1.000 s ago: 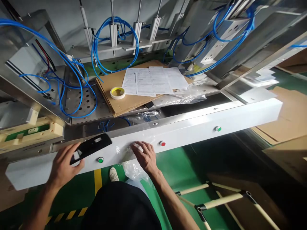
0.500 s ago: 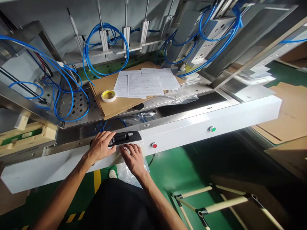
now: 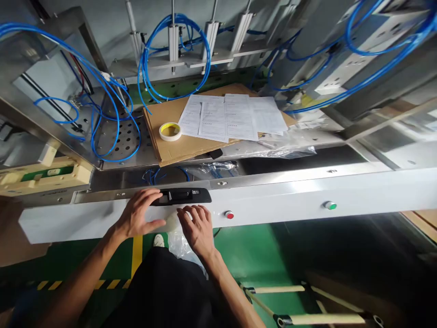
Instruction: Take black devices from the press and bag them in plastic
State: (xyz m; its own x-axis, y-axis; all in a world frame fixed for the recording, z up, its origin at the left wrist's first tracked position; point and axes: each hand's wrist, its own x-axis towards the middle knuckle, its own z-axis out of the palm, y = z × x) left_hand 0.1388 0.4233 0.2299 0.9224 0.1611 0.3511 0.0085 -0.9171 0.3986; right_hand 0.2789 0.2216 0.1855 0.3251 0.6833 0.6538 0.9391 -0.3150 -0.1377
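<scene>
A long black plastic trim panel (image 3: pixel 186 196), with a recessed slot and a small pale insert, lies along the front of the machine's ledge. My left hand (image 3: pixel 138 214) is at the panel's left end, its fingers over that end and its thumb held apart below. Just below the panel's right half is my right hand (image 3: pixel 196 228), with loosely bent fingers that have small gaps between them. Its fingertips come close to the panel's lower edge; whether they touch it I cannot tell. A pale, blurry patch shows between the hands.
A red button (image 3: pixel 229 214) and a green button (image 3: pixel 330 205) sit on the white front beam (image 3: pixel 273 196). Behind, cardboard (image 3: pixel 167 152) carries paper sheets (image 3: pixel 225 118) and a tape roll (image 3: pixel 170 131). Blue air hoses (image 3: pixel 143 68) loop around the cylinders. A tube frame (image 3: pixel 321 319) stands lower right.
My left thumb has come away from the panel and spread downward. The right hand stays close below the panel. The camera view has turned, so the machine appears more level.
</scene>
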